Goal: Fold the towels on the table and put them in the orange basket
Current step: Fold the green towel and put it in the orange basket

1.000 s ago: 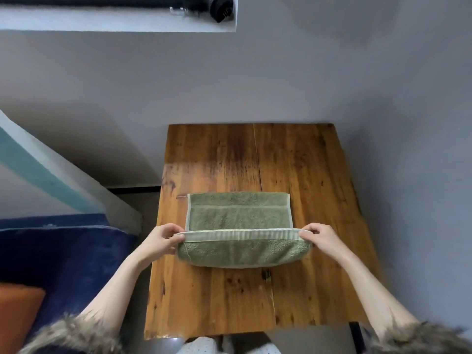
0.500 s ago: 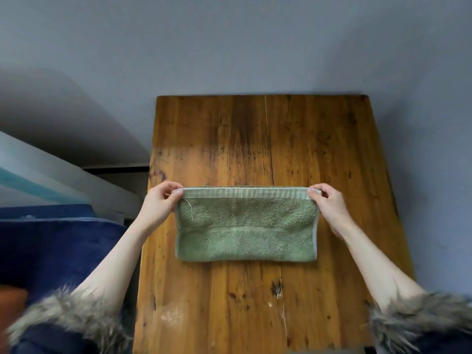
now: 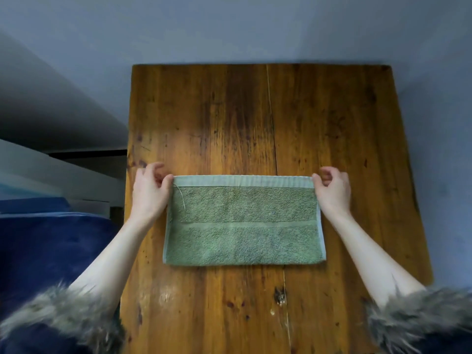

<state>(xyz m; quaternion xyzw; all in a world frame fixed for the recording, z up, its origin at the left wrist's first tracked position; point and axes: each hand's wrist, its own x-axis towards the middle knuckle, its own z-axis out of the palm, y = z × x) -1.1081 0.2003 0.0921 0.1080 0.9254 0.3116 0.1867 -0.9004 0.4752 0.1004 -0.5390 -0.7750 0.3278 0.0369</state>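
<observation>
sage-green towel (image 3: 244, 226) with a paler striped hem, on a streaky amber-brown wooden table (image 3: 319, 118)

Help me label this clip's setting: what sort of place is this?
Probably a room in a home: a worn wooden table against a plain grey wall, a green towel being folded, and something blue and soft beside it, perhaps a sofa.

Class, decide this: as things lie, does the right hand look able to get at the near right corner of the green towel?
Probably yes. The right hand sits at the green towel's far right corner, and nothing lies along that edge.
</observation>
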